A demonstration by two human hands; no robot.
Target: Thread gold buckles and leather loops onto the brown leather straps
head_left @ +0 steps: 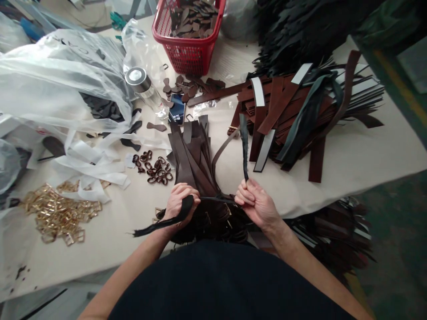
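Observation:
My left hand and my right hand are both closed on a black fabric strip, one hand on each side of a bundle of dark brown leather straps. Between the hands the strip runs across the bundle. One frayed end hangs out past my left wrist; the other stands up above my right fist. Gold buckles show at the bundle's near end, by the table edge. Whether the strip is knotted cannot be made out.
Gold buckles lie in a heap at left, with brown rings nearer the bundle. A glass bottle, a phone and a red basket of leather pieces stand behind. Reddish-brown straps are piled at right.

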